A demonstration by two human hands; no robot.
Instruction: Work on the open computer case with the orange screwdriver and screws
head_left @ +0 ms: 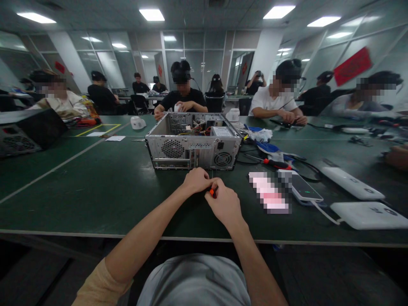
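An opened desktop computer case (196,151) lies on its side on the table, its rear panel with vents and ports facing me. Just in front of it, my right hand (225,202) is closed around a screwdriver (212,192); only its orange handle end shows clearly between thumb and fingers. Touching the right hand, my left hand (196,180) has its fingers curled near the front of the tool. Its fingertips are partly hidden, and what they pinch is not visible. Cables and a power supply show inside the case.
Right of my hands lie a blurred-out phone (269,193), a charging phone (302,187), white power banks (352,182) and a red-black screwdriver (277,164). Blue-white gloves (267,146) rest beside the case. A black computer case (28,131) stands left. People work across the table.
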